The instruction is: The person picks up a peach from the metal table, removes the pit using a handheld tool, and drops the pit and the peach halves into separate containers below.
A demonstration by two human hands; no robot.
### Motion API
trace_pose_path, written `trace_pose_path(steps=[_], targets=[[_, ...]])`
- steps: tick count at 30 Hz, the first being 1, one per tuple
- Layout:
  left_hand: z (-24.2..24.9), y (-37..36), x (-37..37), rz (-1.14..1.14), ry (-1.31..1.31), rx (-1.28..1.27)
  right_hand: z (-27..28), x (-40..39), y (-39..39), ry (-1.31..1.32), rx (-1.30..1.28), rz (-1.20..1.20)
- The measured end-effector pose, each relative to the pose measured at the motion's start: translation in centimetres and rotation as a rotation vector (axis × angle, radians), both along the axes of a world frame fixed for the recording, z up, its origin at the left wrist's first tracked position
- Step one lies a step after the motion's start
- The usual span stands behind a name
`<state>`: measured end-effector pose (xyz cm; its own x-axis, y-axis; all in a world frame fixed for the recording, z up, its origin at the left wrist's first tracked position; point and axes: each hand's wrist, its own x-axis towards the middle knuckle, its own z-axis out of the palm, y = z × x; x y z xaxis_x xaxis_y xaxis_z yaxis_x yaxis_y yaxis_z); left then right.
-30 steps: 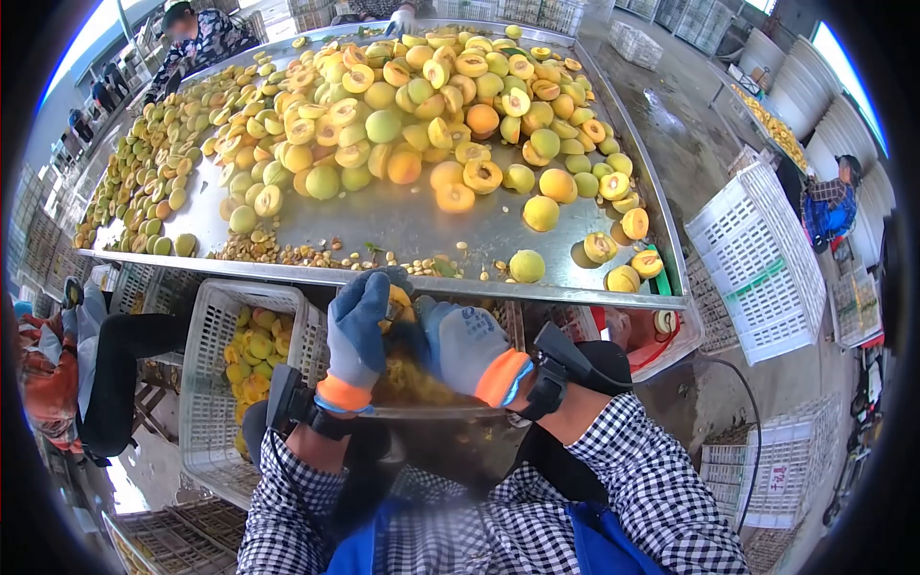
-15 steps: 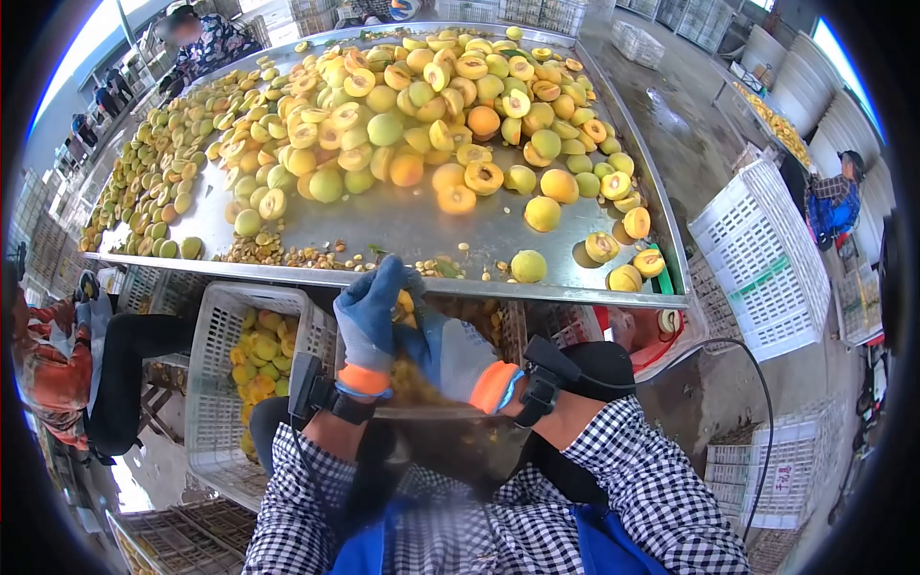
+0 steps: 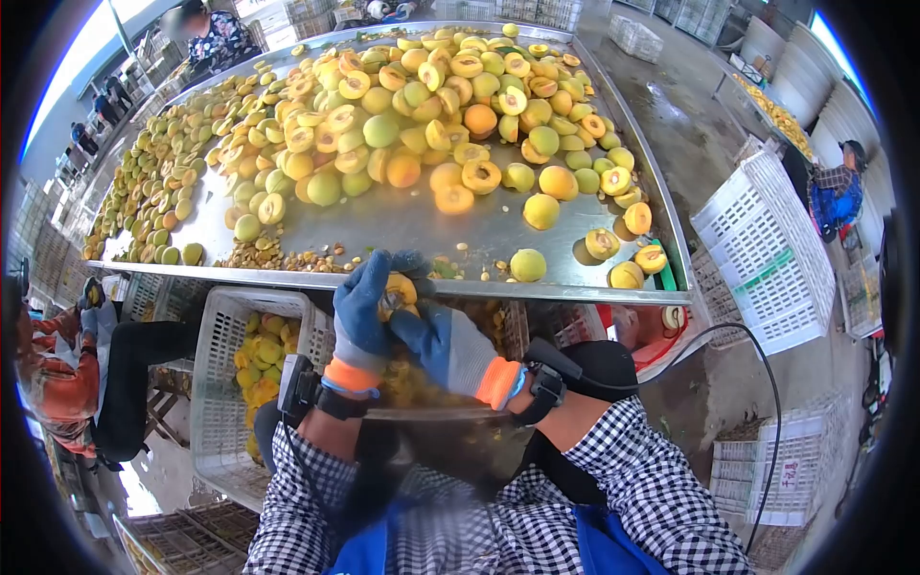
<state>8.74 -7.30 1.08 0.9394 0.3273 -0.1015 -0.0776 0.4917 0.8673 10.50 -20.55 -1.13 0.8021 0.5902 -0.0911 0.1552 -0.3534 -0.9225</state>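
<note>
My left hand [image 3: 362, 305], in a blue and grey glove, is wrapped round a cut yellow peach [image 3: 399, 291] at the table's front edge. The cut face shows a darker hollow. My right hand [image 3: 446, 347], gloved alike, is closed just below and right of the peach, its fingers against the left hand. Whatever the right fingers hold is hidden. Beyond the hands, a metal table [image 3: 355, 222] bears a heap of whole and halved peaches [image 3: 383, 130]. Loose pits and scraps [image 3: 278, 257] lie along its near edge.
Below left stands a white crate [image 3: 209, 383] with peach halves in it. A red-rimmed bag [image 3: 661, 335] hangs at the right under the table. Tall white crates [image 3: 762, 249] stand farther right. Co-workers sit at the left [image 3: 67, 374], far left corner and right. A black cable [image 3: 771, 402] runs from my right wrist.
The peach in my left hand now shows its cut face more fully, and the left fingers have opened around it. My right hand has shifted slightly downward. The heap looks unchanged.
</note>
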Motion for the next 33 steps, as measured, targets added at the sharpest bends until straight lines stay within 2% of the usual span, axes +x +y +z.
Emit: trace_pose_path(steps=[2, 3, 5, 8, 14, 18, 20, 21, 23, 24, 27, 30, 32, 33], targets=[[-0.8, 0.3, 0.6, 0.011, 0.004, -0.039, 1.5, -0.5, 0.0, -0.176, -0.126, -0.079], [-1.1, 0.3, 0.8, 0.011, 0.006, -0.060, 2.0, -0.7, 0.0, -0.159, -0.151, -0.072], [-1.5, 0.3, 1.0, 0.063, 0.018, 0.099, 2.5, -0.8, -0.1, -0.128, -0.204, -0.056], [-1.1, -0.1, 0.6, 0.081, 0.050, 0.195, 1.2, 0.0, -0.3, -0.076, -0.226, 0.082], [-1.0, 0.0, 0.3, -0.008, 0.103, 0.342, -0.2, 0.2, -0.5, -0.003, -0.180, 0.104], [-0.9, -0.4, 0.3, -0.002, 0.153, 0.371, -1.5, 0.4, -0.4, 0.157, 0.065, 0.125], [-0.1, 0.1, 0.4, -0.045, -0.096, 0.886, -0.8, 0.0, -0.9, 0.148, 0.125, 0.072], [0.2, 0.3, 0.6, -0.064, -0.229, 1.141, -0.2, 0.1, -1.1, 0.293, 0.171, 0.083], [0.1, 0.1, 0.4, -0.102, -0.017, 0.666, 0.7, 0.3, -1.5, 0.584, 0.255, 0.116], [0.0, 0.0, 0.6, -0.122, 0.082, 0.428, 0.9, 0.2, -1.7, 0.618, 0.258, 0.126], [-0.7, 0.7, 0.6, -0.206, -0.186, 0.899, 1.2, -0.2, -2.3, 0.683, 0.249, 0.128], [-0.4, 0.6, 0.8, -0.271, 0.136, 0.585, 1.2, -0.3, -2.1, 0.615, 0.199, 0.123], [-0.3, 0.3, 0.8, -0.264, 0.142, 0.564, 0.4, -0.5, -2.0, 0.522, 0.199, 0.111], [-0.3, 0.1, 0.6, -0.263, 0.148, 0.555, 0.4, -0.5, -2.2, 0.576, 0.187, 0.109]])
